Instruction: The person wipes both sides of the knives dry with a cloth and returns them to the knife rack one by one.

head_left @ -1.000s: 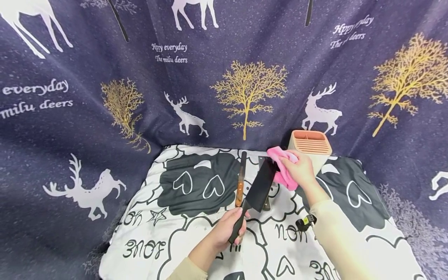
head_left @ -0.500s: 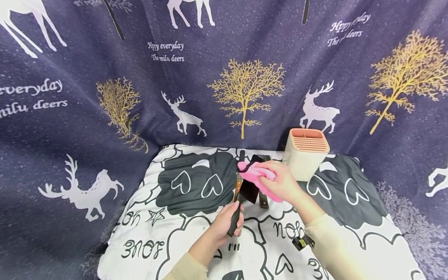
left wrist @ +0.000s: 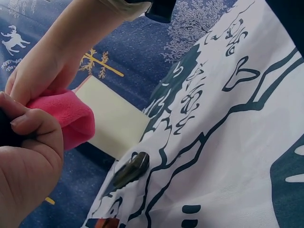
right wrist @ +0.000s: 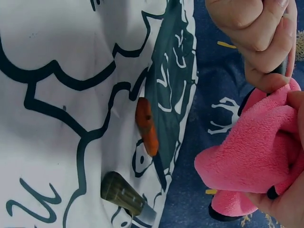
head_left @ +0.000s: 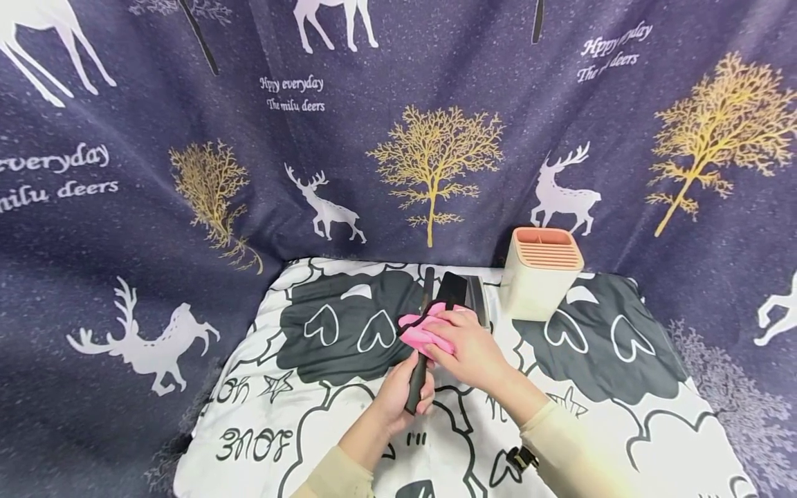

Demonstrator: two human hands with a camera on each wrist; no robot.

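My left hand [head_left: 398, 394] grips the black handle of a cleaver [head_left: 454, 287], whose dark blade points up and away. In my right hand [head_left: 470, 349] is a pink cloth [head_left: 429, 332] with a dark edge, folded over the blade close to the handle. The cloth hides the blade's lower part. The right wrist view has the bunched cloth [right wrist: 251, 152] just beside the left hand's fingers [right wrist: 266, 52]. Beyond the cleaver lie a narrow knife with an orange-brown handle [right wrist: 146, 126] and a second wide blade [head_left: 476, 297] with a dark brown handle [right wrist: 118, 192].
A cream knife block [head_left: 535, 290] with an orange slotted top stands at the back right. Black-and-white printed fabric [head_left: 349, 422] covers the surface. Behind it hangs a dark blue curtain [head_left: 349, 138] with deer and trees.
My right hand has brought the cloth from the blade's far end down and left toward the handle. The left hand keeps its grip on the cleaver, whose blade has turned more upright.
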